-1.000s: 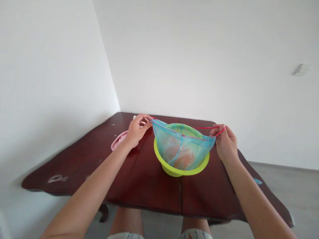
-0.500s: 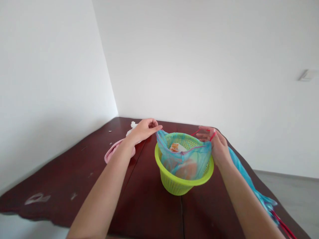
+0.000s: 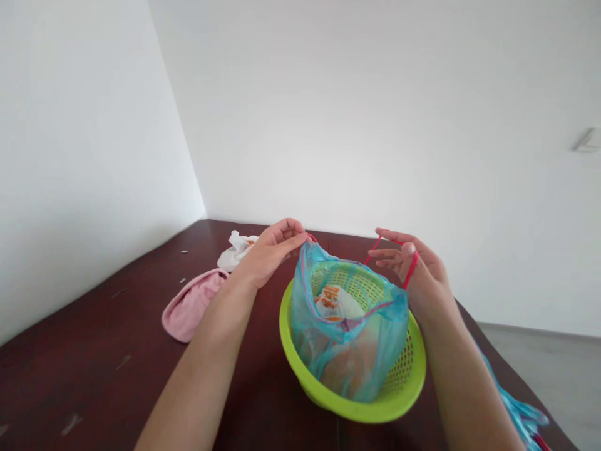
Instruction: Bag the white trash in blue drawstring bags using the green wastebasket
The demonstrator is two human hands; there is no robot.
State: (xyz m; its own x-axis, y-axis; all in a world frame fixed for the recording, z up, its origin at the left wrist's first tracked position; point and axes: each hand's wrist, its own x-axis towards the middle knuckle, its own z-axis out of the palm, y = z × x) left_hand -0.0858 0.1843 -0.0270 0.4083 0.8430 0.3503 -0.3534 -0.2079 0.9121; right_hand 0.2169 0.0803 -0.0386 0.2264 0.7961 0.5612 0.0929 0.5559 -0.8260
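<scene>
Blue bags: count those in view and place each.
2: one blue bag is in the green basket; another is at the right edge of the table, partly behind the right forearm. More may be hidden.

left hand (image 3: 277,252): bare, slim-fingered
right hand (image 3: 425,275): bare, slim-fingered
left forearm (image 3: 210,357): bare to frame edge, tapered
right forearm (image 3: 457,363): bare to frame edge, tapered

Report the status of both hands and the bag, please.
Left hand holding blue bag; right hand open, looped through red drawstring. Bag open inside green basket. Pink cloth off to left.
</scene>
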